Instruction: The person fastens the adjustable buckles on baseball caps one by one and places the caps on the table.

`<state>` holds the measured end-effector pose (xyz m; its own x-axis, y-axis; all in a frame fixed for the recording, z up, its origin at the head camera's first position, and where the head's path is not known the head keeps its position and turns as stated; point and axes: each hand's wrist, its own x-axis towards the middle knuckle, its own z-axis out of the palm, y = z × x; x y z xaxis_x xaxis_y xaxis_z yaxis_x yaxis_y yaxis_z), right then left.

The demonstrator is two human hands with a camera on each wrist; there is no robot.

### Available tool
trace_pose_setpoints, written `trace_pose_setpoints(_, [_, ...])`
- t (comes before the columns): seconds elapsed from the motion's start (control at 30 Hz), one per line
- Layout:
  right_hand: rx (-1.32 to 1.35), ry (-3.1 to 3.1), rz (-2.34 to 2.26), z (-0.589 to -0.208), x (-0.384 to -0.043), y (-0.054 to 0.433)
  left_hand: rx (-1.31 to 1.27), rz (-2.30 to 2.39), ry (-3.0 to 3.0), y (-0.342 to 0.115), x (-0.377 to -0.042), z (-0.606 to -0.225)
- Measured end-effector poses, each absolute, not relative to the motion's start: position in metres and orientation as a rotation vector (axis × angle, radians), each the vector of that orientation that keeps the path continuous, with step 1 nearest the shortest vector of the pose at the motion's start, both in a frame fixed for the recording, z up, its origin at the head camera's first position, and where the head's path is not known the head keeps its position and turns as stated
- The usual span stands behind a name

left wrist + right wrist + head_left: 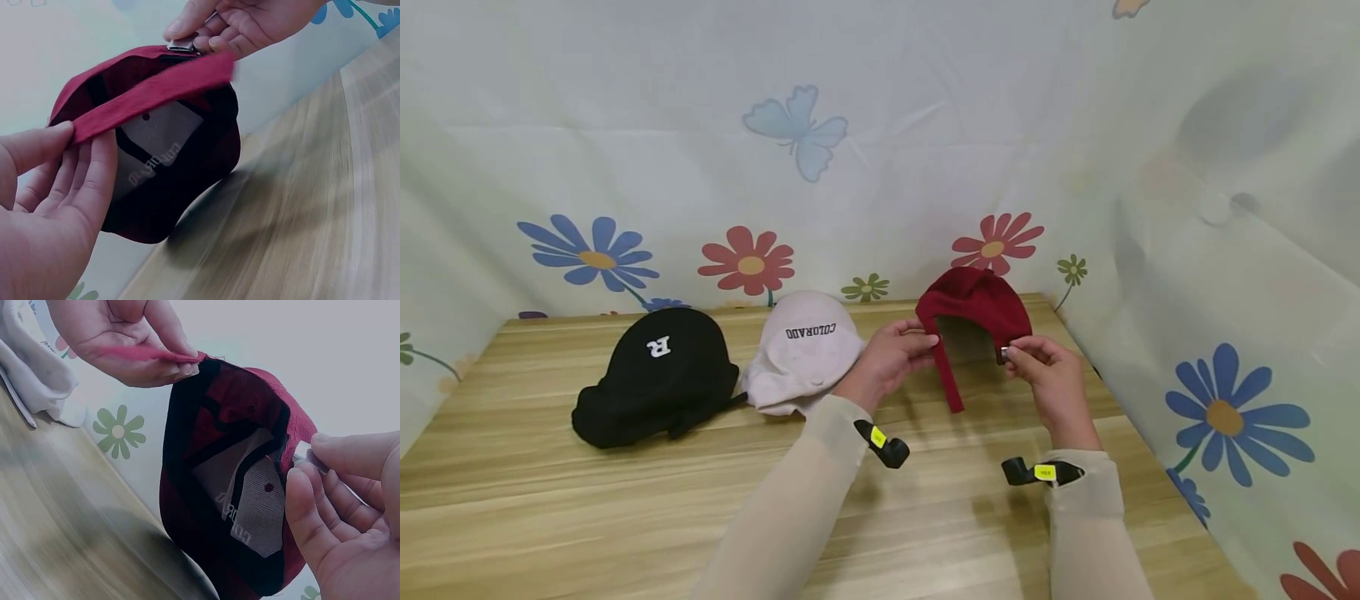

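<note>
A dark red baseball cap is held up at the right rear of the table, its back opening towards me. My left hand pinches the base of its red strap, whose loose end hangs down in the head view. On the other side, my right hand pinches a silver metal buckle between thumb and fingertips. Strap and buckle are apart. In the right wrist view the cap's inside shows black tape and a pale front panel with stitched lettering seen from behind.
A black cap with a white R lies at the left of the wooden table. Beside it, near my left hand, sits a pale cap lettered COLORADO. Flower-printed cloth hangs behind and to the right.
</note>
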<state>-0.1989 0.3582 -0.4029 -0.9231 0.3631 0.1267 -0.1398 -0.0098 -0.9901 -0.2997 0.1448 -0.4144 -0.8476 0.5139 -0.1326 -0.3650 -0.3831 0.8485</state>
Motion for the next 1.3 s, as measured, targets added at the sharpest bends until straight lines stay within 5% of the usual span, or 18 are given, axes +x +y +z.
trace_pose_setpoints(0.5, [-0.176,-1.929,2.035,-0.4016,-0.1972,0.3543,0.076,2.294,1.368,0.1424,-0.3014,-0.4127])
trace_pose_setpoints(1.3, [-0.135,-1.949,2.045,-0.4048,-0.1975,0.3522,0.238,2.194,1.493,0.1357,-0.2978,-0.4092])
